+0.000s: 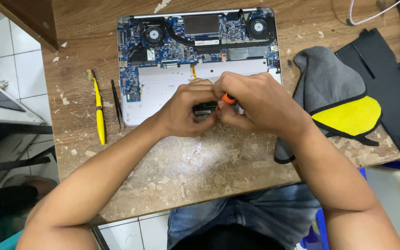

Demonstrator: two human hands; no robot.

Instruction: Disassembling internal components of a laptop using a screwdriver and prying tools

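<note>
An opened laptop lies bottom-up on the worn wooden table, its blue circuit board and two fans exposed. Both hands meet over its near edge. My right hand is closed around a screwdriver with an orange handle, only the handle tip showing. My left hand pinches a small dark part at the laptop's front edge, right beside the screwdriver. The tool's tip is hidden by my fingers.
A yellow pen-shaped tool and black tweezers lie left of the laptop. A grey and yellow cloth and a flat black cover panel lie to the right. A white cable runs at the back right.
</note>
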